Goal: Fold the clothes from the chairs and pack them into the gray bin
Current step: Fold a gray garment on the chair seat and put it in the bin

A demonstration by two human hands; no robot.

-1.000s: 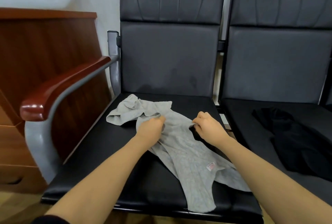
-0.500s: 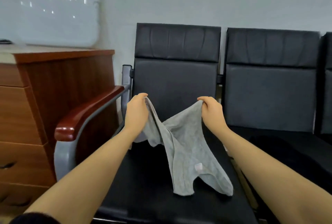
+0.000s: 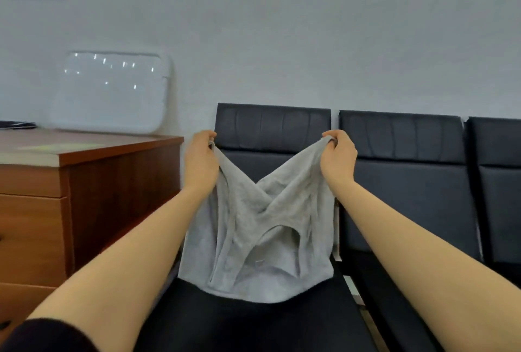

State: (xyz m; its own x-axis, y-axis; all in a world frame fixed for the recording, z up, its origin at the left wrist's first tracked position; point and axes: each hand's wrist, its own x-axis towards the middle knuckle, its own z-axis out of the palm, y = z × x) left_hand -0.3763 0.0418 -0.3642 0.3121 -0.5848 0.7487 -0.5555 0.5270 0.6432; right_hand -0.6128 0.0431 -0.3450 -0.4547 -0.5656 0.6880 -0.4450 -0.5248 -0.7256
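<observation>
Change: a second ago the gray garment (image 3: 262, 239) lay crumpled on the black chair (image 3: 253, 323); now it hangs lifted in front of the chair's backrest, lower edge near the seat
Left hand (image 3: 200, 158): fingers curled round the garment's upper left corner
Right hand (image 3: 338, 154): pinching the upper right corner; cloth twisted between the two hands
Meaning: likely being shaken open for folding; no fold made yet
Gray bin: not in view
Beside the chair: wooden cabinet (image 3: 84, 196) to its left

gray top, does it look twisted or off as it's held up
Yes. The gray knit top hangs twisted: the shoulders pinched by the left hand and right hand cross in an X at mid-chest, so it isn't flat.
</observation>
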